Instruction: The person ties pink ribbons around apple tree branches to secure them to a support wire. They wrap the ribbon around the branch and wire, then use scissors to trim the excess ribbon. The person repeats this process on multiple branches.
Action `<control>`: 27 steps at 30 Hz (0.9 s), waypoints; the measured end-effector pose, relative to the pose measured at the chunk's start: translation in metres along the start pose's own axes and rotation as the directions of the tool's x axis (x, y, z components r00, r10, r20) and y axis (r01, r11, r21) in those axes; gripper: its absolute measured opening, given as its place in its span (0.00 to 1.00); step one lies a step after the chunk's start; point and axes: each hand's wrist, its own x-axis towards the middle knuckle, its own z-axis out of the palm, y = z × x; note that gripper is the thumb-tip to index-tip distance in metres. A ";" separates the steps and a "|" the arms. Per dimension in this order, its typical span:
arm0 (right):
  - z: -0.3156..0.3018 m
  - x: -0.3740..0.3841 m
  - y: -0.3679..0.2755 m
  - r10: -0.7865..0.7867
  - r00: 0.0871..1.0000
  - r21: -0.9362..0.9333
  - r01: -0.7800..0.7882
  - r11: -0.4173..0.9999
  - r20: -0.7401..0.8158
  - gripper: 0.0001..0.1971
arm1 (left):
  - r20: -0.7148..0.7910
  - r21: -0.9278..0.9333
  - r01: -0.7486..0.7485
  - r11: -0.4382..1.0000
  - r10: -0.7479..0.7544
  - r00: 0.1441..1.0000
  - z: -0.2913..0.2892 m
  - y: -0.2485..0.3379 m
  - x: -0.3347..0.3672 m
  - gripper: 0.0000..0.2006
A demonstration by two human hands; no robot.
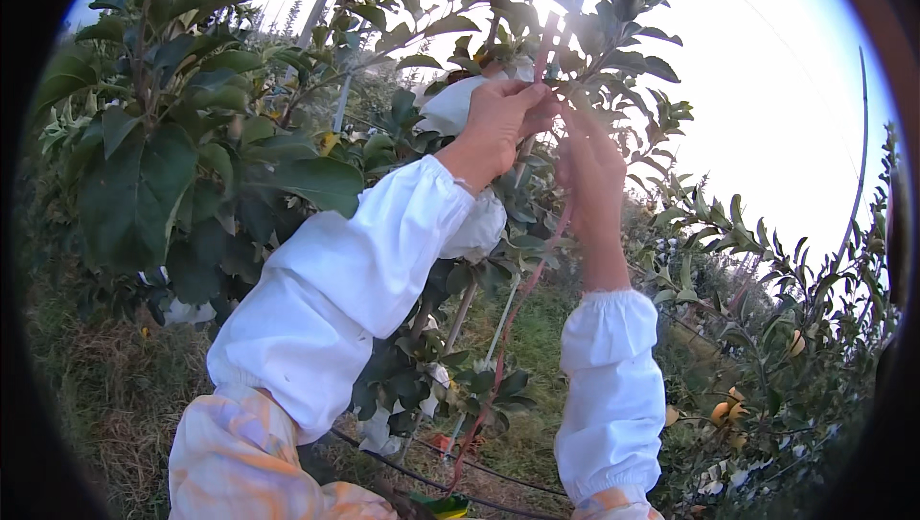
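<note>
Both my arms, in white sleeve covers, reach up into a leafy fruit tree. My left hand is closed, its thumb and fingers pinching a pink ribbon beside a branch and a thin pole. A short end of the ribbon sticks up above that hand. Close by on the right, my right hand is raised with its fingers drawn together on the same ribbon; glare blurs its fingertips. From there the ribbon hangs in a long curve toward the ground. A white fruit bag is just behind my left hand.
Large leaves crowd the left side. Another white bag hangs below my left wrist. A dark hose crosses low over the grass. Yellow fruits hang on a tree at right, and bright sun glares above.
</note>
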 end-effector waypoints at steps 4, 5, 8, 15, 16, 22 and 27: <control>-0.033 -0.046 0.015 0.222 0.966 0.063 -0.231 0.971 0.130 0.10 | 0.061 -0.096 -0.018 0.995 0.024 0.998 -0.013 -0.002 -0.030 0.08; -0.036 -0.055 0.023 0.251 0.953 0.104 -0.271 0.957 0.166 0.10 | 0.067 -0.090 -0.019 0.996 0.025 0.997 -0.018 -0.003 -0.037 0.08; -0.030 -0.066 0.040 0.281 0.931 0.212 -0.330 0.920 0.231 0.09 | 0.143 0.063 -0.095 0.993 0.085 0.986 -0.035 -0.013 -0.048 0.07; -0.005 -0.023 0.012 0.217 0.907 0.441 -0.371 0.817 0.362 0.10 | 0.301 0.318 -0.360 0.877 0.267 0.916 -0.049 -0.030 -0.060 0.05; 0.003 -0.024 0.009 0.234 0.926 0.451 -0.352 0.820 0.296 0.10 | 0.333 0.312 -0.375 0.873 0.269 0.904 -0.047 -0.026 -0.062 0.05; -0.015 -0.019 0.025 0.151 0.863 0.486 -0.407 0.774 0.482 0.08 | 0.306 0.353 -0.201 0.914 0.090 0.948 -0.045 -0.004 -0.066 0.07; -0.012 -0.028 0.019 0.209 0.880 0.330 -0.367 0.870 0.427 0.08 | 0.200 0.450 0.070 0.890 -0.176 0.964 -0.027 -0.004 -0.039 0.10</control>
